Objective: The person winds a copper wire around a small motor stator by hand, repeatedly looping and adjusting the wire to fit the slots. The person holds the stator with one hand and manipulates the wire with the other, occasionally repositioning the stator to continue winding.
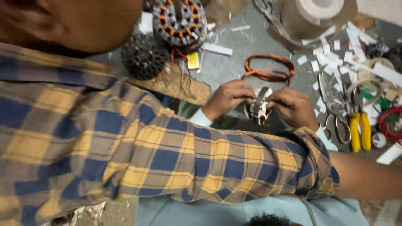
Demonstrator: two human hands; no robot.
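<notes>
metal stator core [259, 108] gripped by two hands, left [228, 98], right [293, 106], one copper wire coil [268, 69], one yellow-handled pliers [359, 127]

A small ring-shaped stator [258, 108], made of stacked grey metal with pale slot teeth around it, is held on edge between the left hand [228, 98] and the right hand [293, 106], so that its rim is turned toward the camera. A spot of orange winding is seen at its lower edge. Both sides of it are covered by the fingers.
</notes>
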